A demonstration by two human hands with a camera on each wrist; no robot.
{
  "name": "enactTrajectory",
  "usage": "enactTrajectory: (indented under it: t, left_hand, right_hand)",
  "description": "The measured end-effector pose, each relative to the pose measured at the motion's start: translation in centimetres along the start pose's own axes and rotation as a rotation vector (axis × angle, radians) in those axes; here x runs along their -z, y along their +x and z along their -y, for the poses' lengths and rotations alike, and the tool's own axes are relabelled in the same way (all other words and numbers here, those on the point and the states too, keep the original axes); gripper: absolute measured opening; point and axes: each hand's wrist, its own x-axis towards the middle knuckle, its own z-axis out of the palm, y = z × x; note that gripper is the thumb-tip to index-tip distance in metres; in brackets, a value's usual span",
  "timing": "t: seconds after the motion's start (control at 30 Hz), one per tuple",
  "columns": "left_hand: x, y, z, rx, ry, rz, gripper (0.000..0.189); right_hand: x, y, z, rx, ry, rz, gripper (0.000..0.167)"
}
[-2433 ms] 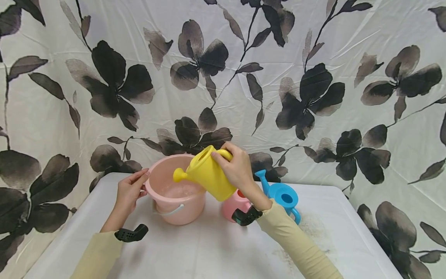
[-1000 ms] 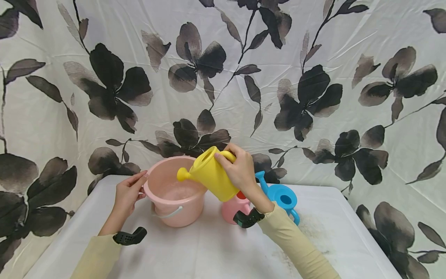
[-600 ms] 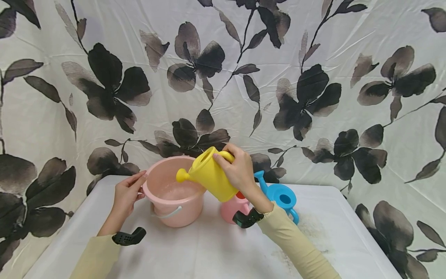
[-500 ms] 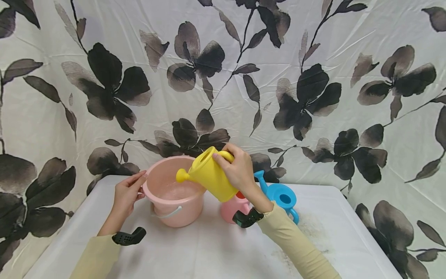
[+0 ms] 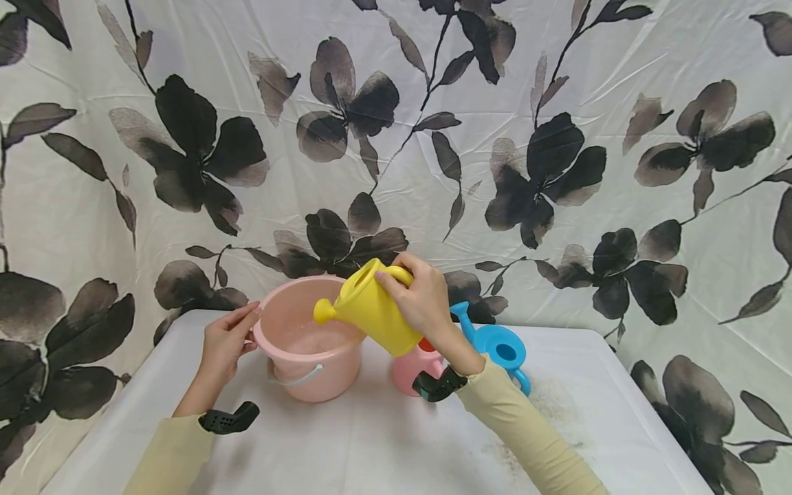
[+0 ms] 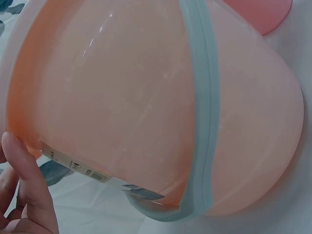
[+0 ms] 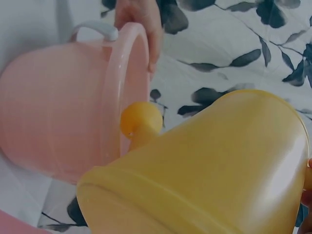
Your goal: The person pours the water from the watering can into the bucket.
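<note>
My left hand (image 5: 224,340) holds the rim of a pale pink bucket (image 5: 340,375) at its left side, thumb and fingertips at the edge. In the left wrist view the thumb (image 6: 29,178) lies against the bucket just under the rim, near a printed label (image 6: 73,163). My right hand (image 5: 427,295) grips the handle of a yellow watering can (image 5: 380,316), tilted left above the table. Its round spout head (image 7: 141,119) is over the bucket's opening. A little clear liquid seems to lie at the bucket's bottom.
A pink watering can (image 5: 408,375) stands right of the bucket, partly hidden behind my right wrist. Farther right is a blue watering can (image 5: 502,344). The bucket's light blue bail (image 6: 204,97) hangs down in front. Behind the white table (image 5: 371,447) hangs a floral cloth (image 5: 396,185).
The yellow watering can has shifted slightly right relative to the bucket and stays tilted. Ripples at the bucket's bottom are fainter than in the oldest frame. Both hands keep their holds.
</note>
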Motion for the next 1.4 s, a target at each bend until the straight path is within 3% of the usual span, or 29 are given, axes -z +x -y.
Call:
enactTrajectory:
  t: [1.4]
  left_hand:
    - [-0.09, 0.04, -0.08, 0.009, -0.001, -0.006, 0.054]
  right_hand:
    - [-0.08, -0.09, -0.02, 0.042, -0.010, -0.009, 0.022]
